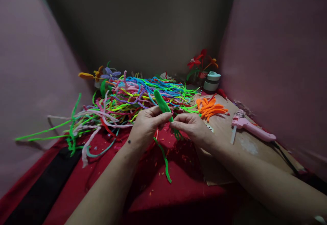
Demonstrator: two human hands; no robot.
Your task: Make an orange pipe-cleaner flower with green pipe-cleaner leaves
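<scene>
Between my two hands is a green pipe-cleaner leaf (161, 101), its broad end pointing up and away from me. My left hand (148, 123) pinches it around the middle with thumb and fingers. Lower down, my right hand (189, 124) grips its narrow part, and several loose green ends stick out below the fingers. A single green pipe cleaner (165, 158) lies on the red cloth (153, 194) under my hands. Just beyond them is a big tangled heap of pipe cleaners (145, 92) in many colours.
Right of my hands, a cardboard sheet (224, 143) carries a pink glue gun (249, 126) with a cord and an orange pipe-cleaner bundle (211, 108). Behind stand a lidded jar (212, 81) and red flowers (198, 61). A black strip (43, 184) lies at left; walls enclose the table.
</scene>
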